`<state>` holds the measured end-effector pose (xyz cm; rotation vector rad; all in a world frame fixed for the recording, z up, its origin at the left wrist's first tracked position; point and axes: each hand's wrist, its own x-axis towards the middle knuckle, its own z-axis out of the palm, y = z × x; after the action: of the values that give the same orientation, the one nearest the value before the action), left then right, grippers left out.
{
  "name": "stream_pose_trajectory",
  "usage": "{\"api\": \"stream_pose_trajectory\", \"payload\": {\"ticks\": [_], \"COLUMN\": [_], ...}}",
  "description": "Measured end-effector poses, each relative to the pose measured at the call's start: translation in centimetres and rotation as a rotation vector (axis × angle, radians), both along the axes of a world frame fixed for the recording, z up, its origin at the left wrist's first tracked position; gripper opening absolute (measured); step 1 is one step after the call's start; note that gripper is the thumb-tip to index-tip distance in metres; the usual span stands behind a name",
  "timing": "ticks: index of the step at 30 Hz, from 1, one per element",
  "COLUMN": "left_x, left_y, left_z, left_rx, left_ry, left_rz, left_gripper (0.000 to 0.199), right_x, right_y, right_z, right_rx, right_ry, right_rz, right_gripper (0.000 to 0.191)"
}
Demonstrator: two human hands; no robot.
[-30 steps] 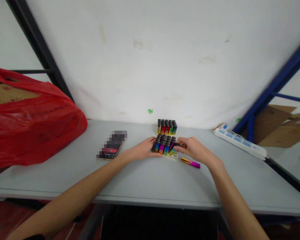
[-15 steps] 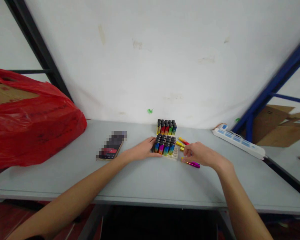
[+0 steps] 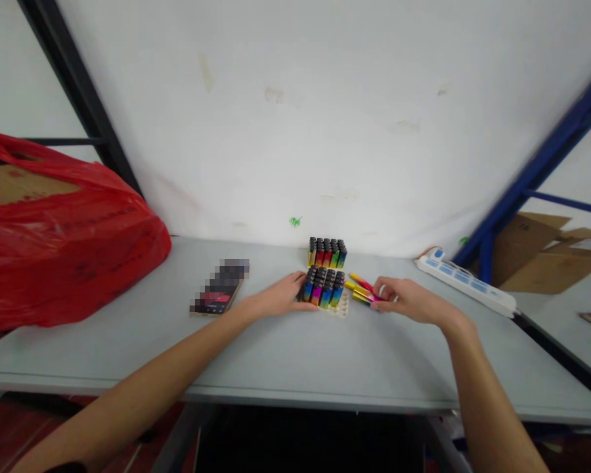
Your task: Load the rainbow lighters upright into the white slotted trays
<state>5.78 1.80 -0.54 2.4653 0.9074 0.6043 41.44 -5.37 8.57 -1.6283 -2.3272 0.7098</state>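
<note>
Several colourful lighters with black tops [image 3: 326,287] stand in rows in a pale tray [image 3: 341,306], whose right end shows bare holes. My left hand [image 3: 286,295] is around the tray's left end, thumb in front and fingers behind. Behind it stands a second block of upright lighters [image 3: 328,253]. To the right, my right hand [image 3: 396,297] pinches the right end of a yellow and magenta lighter [image 3: 364,295]. Other loose lighters, among them a yellow and red one [image 3: 360,281], lie close beside it on the table.
A phone [image 3: 221,289], partly pixelated, lies left on the grey table [image 3: 295,355]. A red plastic bag [image 3: 69,243] fills the far left. At the right are a white power strip [image 3: 465,282], a blue post [image 3: 542,164] and a cardboard box [image 3: 536,253].
My right hand has moved slightly right and closed on a lighter. The magenta-ended lighter has shifted up beside the other loose ones. My left hand stays at the tray.
</note>
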Motion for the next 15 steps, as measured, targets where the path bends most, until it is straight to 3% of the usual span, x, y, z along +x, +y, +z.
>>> {"api": "stream_pose_trajectory", "payload": {"ticks": [4,9,12,15], "left_x": [0.0,0.0,0.0,0.0], "left_y": [-0.2,-0.3,-0.2,0.0], "left_z": [0.2,0.3,0.3,0.1], "left_rx": [-0.017,-0.026,-0.032,-0.026], "left_ry": [0.005,0.003,-0.002,-0.018], "left_rz": [0.009,0.005,-0.006,-0.017], "left_gripper": [0.088,0.089,0.088,0.088], "right_x": [-0.6,-3.1,-4.8,-6.1], "right_y": [1.1,1.9,1.7,1.5], "right_z": [-0.5,-1.1,-1.2,-1.7], "right_rx": [0.063,0.218,0.1,-0.031], "right_ry": [0.343,0.724,0.938,1.014], "right_rz": [0.037,-0.12,-0.136,-0.092], "right_gripper": [0.049,0.058,0.059,0.062]}}
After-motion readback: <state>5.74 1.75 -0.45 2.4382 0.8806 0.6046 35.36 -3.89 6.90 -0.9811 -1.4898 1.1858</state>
